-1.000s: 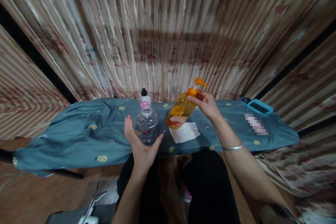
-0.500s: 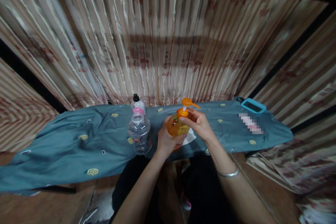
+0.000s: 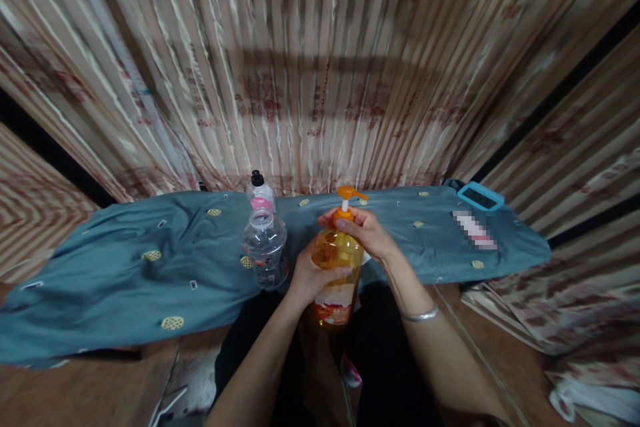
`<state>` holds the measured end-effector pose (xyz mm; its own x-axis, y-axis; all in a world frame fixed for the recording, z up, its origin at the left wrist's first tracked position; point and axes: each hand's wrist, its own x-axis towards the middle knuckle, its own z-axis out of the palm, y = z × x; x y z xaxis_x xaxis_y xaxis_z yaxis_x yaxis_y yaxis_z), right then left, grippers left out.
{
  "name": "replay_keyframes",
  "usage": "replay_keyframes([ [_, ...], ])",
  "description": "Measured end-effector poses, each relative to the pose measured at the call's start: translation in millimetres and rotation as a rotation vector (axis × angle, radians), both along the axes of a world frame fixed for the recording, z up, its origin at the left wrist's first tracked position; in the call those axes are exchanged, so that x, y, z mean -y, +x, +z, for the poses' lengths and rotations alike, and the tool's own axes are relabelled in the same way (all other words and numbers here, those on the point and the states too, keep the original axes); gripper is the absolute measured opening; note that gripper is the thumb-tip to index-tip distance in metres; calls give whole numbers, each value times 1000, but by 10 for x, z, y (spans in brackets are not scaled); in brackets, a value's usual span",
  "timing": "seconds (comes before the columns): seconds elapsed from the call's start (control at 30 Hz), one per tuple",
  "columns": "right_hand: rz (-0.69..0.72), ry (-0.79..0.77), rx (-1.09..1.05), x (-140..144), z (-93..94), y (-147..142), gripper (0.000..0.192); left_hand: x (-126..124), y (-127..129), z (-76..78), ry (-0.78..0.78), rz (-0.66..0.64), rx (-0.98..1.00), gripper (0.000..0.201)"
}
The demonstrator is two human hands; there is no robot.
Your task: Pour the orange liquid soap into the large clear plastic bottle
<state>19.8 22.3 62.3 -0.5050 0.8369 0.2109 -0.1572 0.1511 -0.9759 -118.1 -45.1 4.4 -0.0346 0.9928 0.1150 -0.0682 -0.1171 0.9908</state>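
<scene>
A clear yellow pump bottle (image 3: 334,300) with a label low on its front stands nearly upright between my hands, above my knees. My left hand (image 3: 313,275) is wrapped round its body from the left, the thumb lying across the front. At the neck, my right hand (image 3: 363,227) has its fingers closed round the orange pump collar (image 3: 343,215). Above them the orange pump head (image 3: 350,193) points its spout to the right. Behind the bottle, a bit of white paper (image 3: 366,258) shows, mostly hidden.
On the teal cloth-covered bench (image 3: 200,227), left of my hands, stands an uncapped clear plastic bottle (image 3: 265,247). Behind it is a bottle with a black cap (image 3: 257,178). A blue-framed object (image 3: 480,197) and a blurred-out item (image 3: 474,230) lie at right. Striped curtains (image 3: 300,67) hang behind.
The pump bottle has come towards me and is more upright, so its label now shows. My right fingers have moved further round the collar, and the spout has turned slightly.
</scene>
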Motion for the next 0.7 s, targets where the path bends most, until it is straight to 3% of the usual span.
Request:
replay_keyframes([
  [0.2, -165, 23, -54, -62, -214, 40, 28, -59, 25, -127, 22, 66, -60, 60],
  [0.33, -308, 79, -43, -35, -212, -1, 24, -58, 18, -116, 34, 173, -155, 63],
  [0.4, -276, 75, -23, -2, -159, 2, 23, -43, 8, -90, 35, 185, -136, 62],
  [0.57, -38, 3, 11, 59, -46, 60, 36, 8, 34, -39, -67, -43, 123, 56],
  [0.7, -126, 16, -3, -1, -119, 53, 30, 13, 86, -23, -91, -41, 101, 55],
])
